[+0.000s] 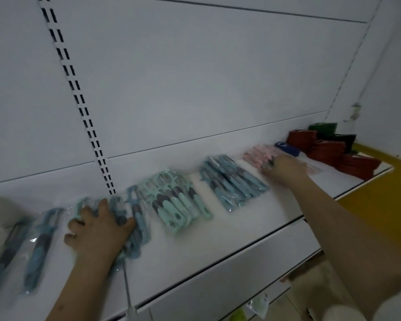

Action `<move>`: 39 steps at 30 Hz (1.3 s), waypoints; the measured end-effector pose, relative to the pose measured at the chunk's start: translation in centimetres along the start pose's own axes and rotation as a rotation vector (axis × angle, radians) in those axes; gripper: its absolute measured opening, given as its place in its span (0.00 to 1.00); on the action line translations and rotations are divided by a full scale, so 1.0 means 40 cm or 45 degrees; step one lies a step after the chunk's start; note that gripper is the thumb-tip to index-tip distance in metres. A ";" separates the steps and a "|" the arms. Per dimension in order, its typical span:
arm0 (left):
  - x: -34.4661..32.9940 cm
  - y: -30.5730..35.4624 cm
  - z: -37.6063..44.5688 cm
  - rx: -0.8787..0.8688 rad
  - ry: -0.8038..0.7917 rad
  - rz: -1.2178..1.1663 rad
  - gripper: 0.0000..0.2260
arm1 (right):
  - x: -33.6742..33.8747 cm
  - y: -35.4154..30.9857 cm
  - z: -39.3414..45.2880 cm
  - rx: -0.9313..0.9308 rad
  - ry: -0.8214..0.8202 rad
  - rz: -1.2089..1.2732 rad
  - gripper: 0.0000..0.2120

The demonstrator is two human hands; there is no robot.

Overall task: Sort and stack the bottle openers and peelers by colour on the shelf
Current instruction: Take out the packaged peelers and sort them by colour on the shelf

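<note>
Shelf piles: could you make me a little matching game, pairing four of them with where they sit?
Things:
1. mint pile
2. pink pile
3. red stacks
4. dark green items

Places:
A. under the right hand
B. far right, at the very back
C. middle of the shelf
D. just in front of the dark green ones

Pairs: 1-C, 2-A, 3-D, 4-B

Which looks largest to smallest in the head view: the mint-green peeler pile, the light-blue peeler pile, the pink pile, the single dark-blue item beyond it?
1. Mint-green peeler pile and light-blue peeler pile: alike, and the mint one is nearer, so unranked.
2. Pink pile, partly hidden by the right hand.
3. Dark-blue item.
</note>
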State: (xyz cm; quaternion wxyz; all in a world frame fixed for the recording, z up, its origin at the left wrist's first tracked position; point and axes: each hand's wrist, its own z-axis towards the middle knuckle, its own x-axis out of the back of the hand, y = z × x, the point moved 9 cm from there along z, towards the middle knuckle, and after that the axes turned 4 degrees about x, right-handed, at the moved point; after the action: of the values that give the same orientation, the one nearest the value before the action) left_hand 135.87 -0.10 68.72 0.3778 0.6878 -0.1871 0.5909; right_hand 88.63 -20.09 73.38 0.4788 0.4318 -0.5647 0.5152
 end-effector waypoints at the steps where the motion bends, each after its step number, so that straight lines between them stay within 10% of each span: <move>1: 0.002 0.002 -0.001 -0.012 -0.001 -0.017 0.37 | -0.001 -0.003 -0.002 -0.009 -0.027 -0.049 0.34; 6: 0.008 -0.003 -0.001 -0.035 -0.084 -0.108 0.39 | 0.072 -0.069 -0.064 -0.151 0.136 0.003 0.51; 12: 0.035 -0.042 0.016 -0.059 -0.181 -0.497 0.40 | 0.101 -0.490 -0.305 0.662 0.227 0.680 0.28; 19: 0.054 -0.122 0.002 -0.089 -0.132 -0.476 0.39 | -0.070 -0.760 -0.519 0.956 -0.035 0.559 0.09; 30: 0.056 -0.158 -0.011 -0.188 -0.008 -0.570 0.29 | -0.196 -0.863 -0.543 0.859 -0.093 0.225 0.26; 39: 0.116 -0.172 -0.040 -0.212 0.100 -0.665 0.33 | -0.211 -0.883 -0.518 0.830 -0.233 0.221 0.15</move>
State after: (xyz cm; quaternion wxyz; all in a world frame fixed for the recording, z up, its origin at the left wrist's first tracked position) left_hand 140.70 6.39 71.11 0.5797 0.6559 -0.0367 0.4821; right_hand 126.67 -2.92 71.23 0.2174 0.5567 -0.4456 0.6665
